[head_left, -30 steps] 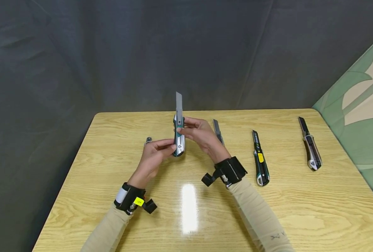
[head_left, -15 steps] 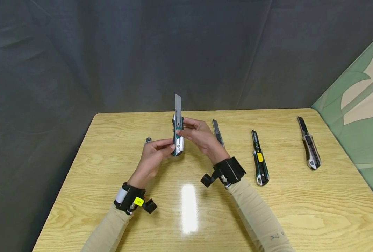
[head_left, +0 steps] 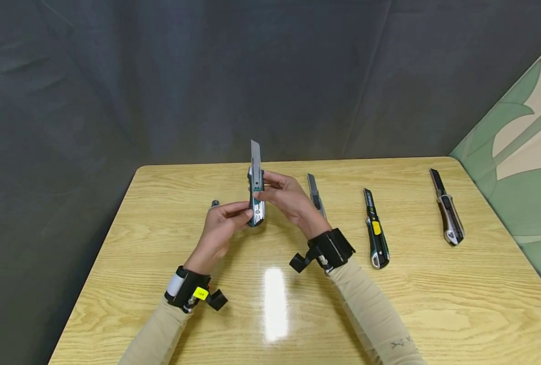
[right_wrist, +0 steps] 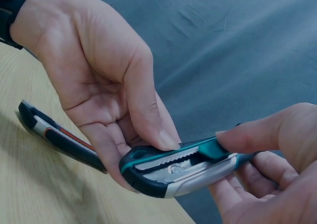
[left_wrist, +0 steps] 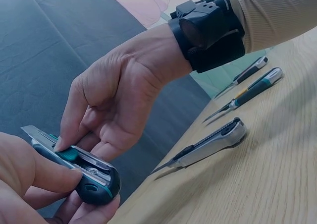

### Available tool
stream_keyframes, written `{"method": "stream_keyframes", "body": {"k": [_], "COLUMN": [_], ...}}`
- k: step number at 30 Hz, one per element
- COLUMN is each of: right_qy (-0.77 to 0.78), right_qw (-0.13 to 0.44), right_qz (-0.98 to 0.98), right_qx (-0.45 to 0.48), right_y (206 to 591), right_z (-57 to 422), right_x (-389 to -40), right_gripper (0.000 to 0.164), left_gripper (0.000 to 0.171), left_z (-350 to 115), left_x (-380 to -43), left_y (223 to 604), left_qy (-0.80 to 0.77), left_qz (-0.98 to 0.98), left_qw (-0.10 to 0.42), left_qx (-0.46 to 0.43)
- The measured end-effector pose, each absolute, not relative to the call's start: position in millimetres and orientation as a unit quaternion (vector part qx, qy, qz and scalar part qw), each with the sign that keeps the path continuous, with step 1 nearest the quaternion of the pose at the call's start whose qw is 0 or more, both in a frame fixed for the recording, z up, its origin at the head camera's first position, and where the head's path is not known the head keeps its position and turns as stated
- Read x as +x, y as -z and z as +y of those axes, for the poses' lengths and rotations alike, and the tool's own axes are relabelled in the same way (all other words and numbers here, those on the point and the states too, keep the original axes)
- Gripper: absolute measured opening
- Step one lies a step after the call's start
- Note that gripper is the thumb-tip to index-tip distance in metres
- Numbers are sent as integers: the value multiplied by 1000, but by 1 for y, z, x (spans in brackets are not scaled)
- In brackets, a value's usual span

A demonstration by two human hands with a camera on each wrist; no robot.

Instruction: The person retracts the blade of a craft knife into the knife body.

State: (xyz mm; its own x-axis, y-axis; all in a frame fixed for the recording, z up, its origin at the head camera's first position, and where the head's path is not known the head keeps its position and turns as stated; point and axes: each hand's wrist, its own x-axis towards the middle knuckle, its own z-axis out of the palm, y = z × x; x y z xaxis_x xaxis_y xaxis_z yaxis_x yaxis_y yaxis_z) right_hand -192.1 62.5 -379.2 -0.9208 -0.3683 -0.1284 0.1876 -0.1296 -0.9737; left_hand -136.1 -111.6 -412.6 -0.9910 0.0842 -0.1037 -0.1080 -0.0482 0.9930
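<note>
A utility knife (head_left: 258,209) with a silver and black body and its blade out is held upright over the table, blade pointing away. My left hand (head_left: 219,228) pinches the butt end between thumb and fingers. Higher on the body, my right hand (head_left: 293,200) grips it, fingers behind. Its thumb presses the green slider (right_wrist: 212,148), as the right wrist view shows. Part of the blade (left_wrist: 32,133) shows at the left in the left wrist view. Behind my left hand, another utility knife (right_wrist: 62,137) with an orange strip lies mostly hidden in the head view.
Three more utility knives lie on the wooden table (head_left: 411,309): a grey one (head_left: 314,190) partly behind my right wrist, one with a yellow slider (head_left: 377,235), and a silver and black one (head_left: 450,215) at far right. A dark curtain (head_left: 270,81) hangs behind the table.
The right thumb and slider have moved down the knife body toward the butt. The blade has drawn in a little. The left hand stays at the butt end.
</note>
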Motion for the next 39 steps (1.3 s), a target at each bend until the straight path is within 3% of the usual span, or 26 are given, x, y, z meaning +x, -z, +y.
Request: {"method": "stream_keyframes", "body": {"k": [39], "right_qy": [733], "right_qw": [220], "right_qz": [634], "right_qx": [-109], "right_y": [379], "right_z": [59], "right_x": [-196], "right_gripper": [70], "left_gripper": [26], "left_z": [-116], "left_x": [-141], "left_y": [410], "left_qy": [-741], "left_qz": [667], "left_qw": [80], "left_qx": [-8]}}
